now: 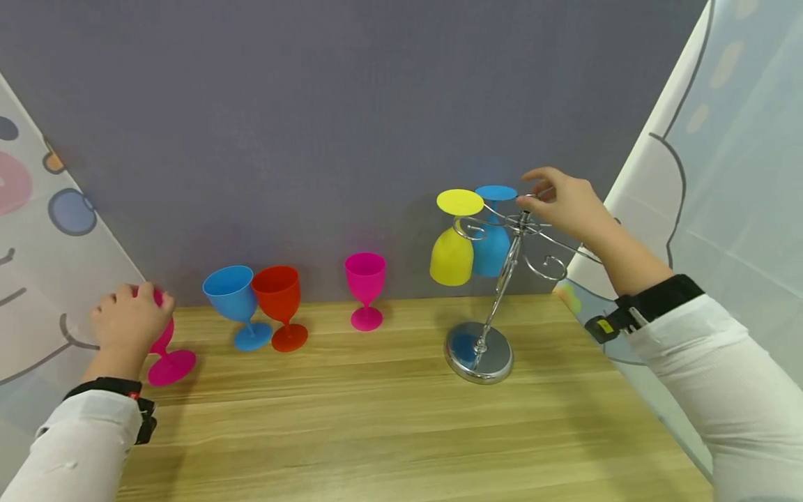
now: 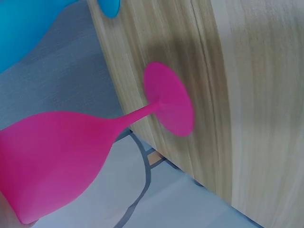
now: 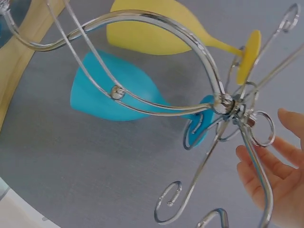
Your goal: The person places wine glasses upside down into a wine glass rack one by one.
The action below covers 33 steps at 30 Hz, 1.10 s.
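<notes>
Nearest to us, white sleeves (image 1: 81, 446) end in a left strap (image 1: 119, 385) and a right strap (image 1: 668, 296), likely there to carry the wrist cameras. Our left hand (image 1: 130, 317) grips a pink cup (image 2: 88, 142) by its bowl from above, probably because the wide part gives the fingers most to hold; its foot is down at the left of the wooden surface (image 1: 389, 418), though whether it bears weight we cannot tell. To the right stands a metal rack (image 1: 507, 268), its broad round base (image 1: 463, 348) presumably keeping it steady. Between them, a blue cup (image 1: 231, 296) and a red cup (image 1: 278, 296) stand upright side by side, with a second pink cup (image 1: 366, 279) apart. Above, our right hand (image 1: 567, 202) curves its fingers about the ring (image 3: 274, 129) topping the rack; whether they pinch it we cannot tell. A yellow cup (image 1: 452, 261) and another blue cup (image 1: 491, 251) hang upside down, their feet apparently too wide to slip through the wire arms. Behind is a grey wall (image 1: 345, 139). We find no readable brand; the yellow patch (image 1: 605, 325) on the right strap is too small to make out.
</notes>
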### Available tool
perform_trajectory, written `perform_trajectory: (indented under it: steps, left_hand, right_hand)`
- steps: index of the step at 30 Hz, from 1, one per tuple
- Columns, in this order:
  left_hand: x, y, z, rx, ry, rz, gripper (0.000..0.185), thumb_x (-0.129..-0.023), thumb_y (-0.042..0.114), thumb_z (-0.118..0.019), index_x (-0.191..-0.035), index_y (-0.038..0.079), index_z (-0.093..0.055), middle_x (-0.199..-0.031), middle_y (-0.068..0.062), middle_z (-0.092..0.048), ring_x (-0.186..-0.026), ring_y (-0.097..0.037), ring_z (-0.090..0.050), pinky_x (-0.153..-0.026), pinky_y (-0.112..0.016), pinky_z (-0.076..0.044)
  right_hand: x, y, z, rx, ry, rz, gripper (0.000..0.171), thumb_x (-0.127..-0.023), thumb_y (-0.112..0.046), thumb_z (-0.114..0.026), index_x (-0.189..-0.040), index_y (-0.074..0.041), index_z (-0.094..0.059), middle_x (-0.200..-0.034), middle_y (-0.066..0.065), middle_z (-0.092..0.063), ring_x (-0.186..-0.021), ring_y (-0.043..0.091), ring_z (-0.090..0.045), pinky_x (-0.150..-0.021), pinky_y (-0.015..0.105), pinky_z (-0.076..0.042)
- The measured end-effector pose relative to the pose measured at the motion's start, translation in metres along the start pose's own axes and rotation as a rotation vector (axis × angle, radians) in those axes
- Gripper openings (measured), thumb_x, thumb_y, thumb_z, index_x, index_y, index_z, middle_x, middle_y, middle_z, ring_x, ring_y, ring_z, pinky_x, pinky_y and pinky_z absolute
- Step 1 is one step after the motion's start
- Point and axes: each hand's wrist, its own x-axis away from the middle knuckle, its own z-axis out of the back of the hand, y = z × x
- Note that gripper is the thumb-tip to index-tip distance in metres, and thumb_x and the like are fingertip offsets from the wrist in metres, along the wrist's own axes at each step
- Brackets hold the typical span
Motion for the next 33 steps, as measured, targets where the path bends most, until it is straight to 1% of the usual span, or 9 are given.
perform_trajectory:
  steps: [4, 8, 11, 14, 17, 20, 24, 30, 33]
  left_hand:
    - [0.001, -0.002, 0.002, -0.011, 0.01, 0.003, 0.054, -0.1, 0.036, -0.033, -0.131, -0.009, -0.033, -0.127, -0.041, -0.026, -0.112, -0.063, -0.026, -0.091, -0.071, -0.028]
    - [0.004, -0.005, 0.005, -0.016, 0.02, 0.02, 0.055, -0.099, 0.035, -0.034, -0.13, -0.01, -0.034, -0.128, -0.042, -0.027, -0.113, -0.063, -0.026, -0.091, -0.071, -0.029]
    - [0.008, -0.008, 0.008, -0.003, 0.025, 0.026, 0.054, -0.099, 0.035, -0.037, -0.13, -0.009, -0.035, -0.128, -0.042, -0.027, -0.112, -0.063, -0.026, -0.09, -0.072, -0.028]
    - [0.013, -0.01, 0.01, 0.016, 0.049, 0.027, 0.052, -0.098, 0.035, -0.038, -0.128, -0.007, -0.037, -0.129, -0.041, -0.028, -0.111, -0.063, -0.026, -0.089, -0.072, -0.027]
    - [0.017, -0.01, 0.014, 0.028, 0.084, 0.041, 0.05, -0.098, 0.035, -0.036, -0.128, -0.006, -0.039, -0.13, -0.041, -0.028, -0.112, -0.062, -0.027, -0.089, -0.072, -0.027]
    - [0.021, -0.009, 0.02, 0.05, 0.147, 0.06, 0.048, -0.097, 0.033, -0.035, -0.125, -0.005, -0.043, -0.131, -0.039, -0.03, -0.112, -0.061, -0.029, -0.091, -0.071, -0.027]
    - [0.03, -0.008, 0.03, 0.103, 0.269, 0.094, 0.046, -0.096, 0.031, -0.035, -0.122, -0.005, -0.047, -0.132, -0.037, -0.036, -0.115, -0.06, -0.033, -0.093, -0.07, -0.028]
    - [0.045, -0.001, 0.043, 0.26, 0.441, 0.15, 0.046, -0.096, 0.028, -0.035, -0.124, -0.005, -0.052, -0.135, -0.032, -0.044, -0.127, -0.054, -0.034, -0.103, -0.067, -0.024]
    - [0.052, 0.005, 0.049, 0.337, 0.535, 0.147, 0.045, -0.096, 0.027, -0.036, -0.123, -0.004, -0.055, -0.133, -0.03, -0.047, -0.13, -0.051, -0.036, -0.106, -0.064, -0.023]
  right_hand:
    - [0.007, -0.001, 0.004, -0.056, -0.001, 0.011, 0.065, -0.097, -0.048, -0.051, -0.148, -0.013, -0.034, -0.141, 0.022, -0.047, -0.13, 0.043, -0.043, -0.1, 0.063, -0.038]
    - [0.016, -0.007, 0.008, -0.052, 0.011, 0.027, 0.066, -0.097, -0.047, -0.05, -0.151, -0.014, -0.029, -0.149, 0.021, -0.039, -0.136, 0.043, -0.036, -0.103, 0.066, -0.033]
    - [0.022, -0.013, 0.011, -0.041, 0.011, 0.032, 0.07, -0.097, -0.049, -0.048, -0.154, -0.017, -0.024, -0.155, 0.019, -0.03, -0.141, 0.043, -0.028, -0.106, 0.068, -0.027]
    - [0.03, -0.018, 0.013, -0.037, -0.005, 0.04, 0.073, -0.097, -0.053, -0.045, -0.156, -0.02, -0.018, -0.16, 0.016, -0.02, -0.145, 0.043, -0.019, -0.108, 0.07, -0.021]
    - [0.038, -0.022, 0.012, -0.046, -0.004, 0.066, 0.073, -0.098, -0.052, -0.044, -0.156, -0.021, -0.014, -0.162, 0.014, -0.014, -0.148, 0.041, -0.012, -0.111, 0.068, -0.016]
    - [0.048, -0.026, 0.01, -0.063, 0.02, 0.098, 0.072, -0.099, -0.05, -0.045, -0.156, -0.02, -0.013, -0.162, 0.012, -0.014, -0.148, 0.039, -0.012, -0.112, 0.068, -0.015]
    - [0.064, -0.031, 0.005, -0.084, 0.061, 0.143, 0.07, -0.099, -0.045, -0.047, -0.156, -0.02, -0.015, -0.163, 0.011, -0.013, -0.15, 0.036, -0.005, -0.113, 0.068, -0.01]
    - [0.083, -0.036, -0.007, -0.132, 0.118, 0.197, 0.067, -0.1, -0.038, -0.05, -0.156, -0.02, -0.018, -0.163, 0.009, -0.013, -0.151, 0.03, 0.0, -0.113, 0.069, -0.005]
    - [0.092, -0.039, -0.013, -0.156, 0.145, 0.22, 0.067, -0.1, -0.036, -0.052, -0.156, -0.021, -0.018, -0.163, 0.009, -0.013, -0.151, 0.029, 0.0, -0.113, 0.069, -0.006]
